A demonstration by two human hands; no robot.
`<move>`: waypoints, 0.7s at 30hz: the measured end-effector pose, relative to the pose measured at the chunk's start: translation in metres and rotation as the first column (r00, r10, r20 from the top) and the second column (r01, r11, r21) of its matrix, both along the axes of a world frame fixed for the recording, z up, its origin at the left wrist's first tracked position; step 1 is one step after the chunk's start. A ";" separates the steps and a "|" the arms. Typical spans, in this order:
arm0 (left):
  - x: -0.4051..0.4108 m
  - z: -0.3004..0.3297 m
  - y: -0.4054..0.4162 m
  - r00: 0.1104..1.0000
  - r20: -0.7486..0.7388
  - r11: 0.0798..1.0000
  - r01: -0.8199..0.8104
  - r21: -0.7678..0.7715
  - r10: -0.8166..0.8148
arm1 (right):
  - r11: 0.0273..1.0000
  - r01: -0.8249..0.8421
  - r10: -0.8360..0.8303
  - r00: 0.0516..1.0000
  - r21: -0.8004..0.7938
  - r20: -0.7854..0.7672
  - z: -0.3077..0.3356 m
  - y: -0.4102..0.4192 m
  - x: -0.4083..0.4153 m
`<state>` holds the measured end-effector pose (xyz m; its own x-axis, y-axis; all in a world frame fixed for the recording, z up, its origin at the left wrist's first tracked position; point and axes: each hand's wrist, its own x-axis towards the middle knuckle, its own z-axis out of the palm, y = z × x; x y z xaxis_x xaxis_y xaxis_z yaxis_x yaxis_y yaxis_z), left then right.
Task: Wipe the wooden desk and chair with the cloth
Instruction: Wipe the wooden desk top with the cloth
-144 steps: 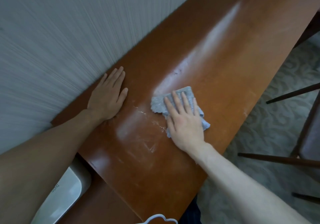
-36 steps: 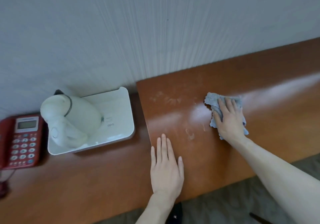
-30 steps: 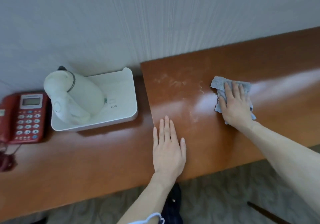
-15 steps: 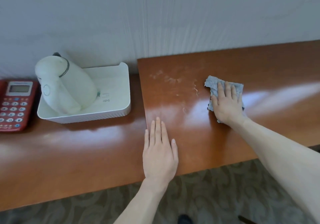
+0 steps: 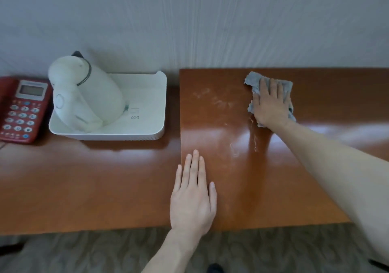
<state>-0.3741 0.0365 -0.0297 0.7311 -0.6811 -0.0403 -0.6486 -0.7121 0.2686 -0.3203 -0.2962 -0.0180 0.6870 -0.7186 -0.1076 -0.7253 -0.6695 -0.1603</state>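
The glossy brown wooden desk (image 5: 242,178) runs along a pale wall, its raised right section ending in a left edge near the middle. A crumpled grey cloth (image 5: 253,81) lies near the desk's back edge. My right hand (image 5: 270,104) presses flat on it, fingers straight. My left hand (image 5: 192,197) rests flat on the desk's front, beside the raised section's left edge. Pale smears show on the wood between the hands. The chair is out of view.
On the lower desk section to the left stands a white tray (image 5: 145,129) holding a white kettle (image 5: 84,91). A red telephone (image 5: 21,108) sits at the far left. Patterned carpet (image 5: 94,251) lies below the front edge.
My right hand has pushed the cloth back toward the wall. The view has tilted from along the desk to facing its left end; my left hand stays flat at the front.
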 end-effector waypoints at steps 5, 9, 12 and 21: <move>0.000 0.002 0.000 1.000 -0.012 1.000 -0.001 0.005 0.001 | 0.997 -0.058 0.059 0.998 0.050 -0.019 0.003 0.001 0.011; -0.001 0.001 0.000 1.000 -0.003 1.000 -0.003 -0.001 0.003 | 0.989 -0.125 0.127 0.992 0.078 -0.014 0.011 0.013 0.017; -0.001 -0.001 0.000 1.000 0.009 1.000 -0.004 -0.009 0.004 | 0.988 -0.134 0.134 0.991 0.081 0.007 0.013 0.014 0.022; -0.001 0.000 0.000 1.000 0.011 0.999 -0.012 -0.038 0.012 | 0.946 -0.323 0.323 0.947 0.042 0.005 0.010 0.060 0.069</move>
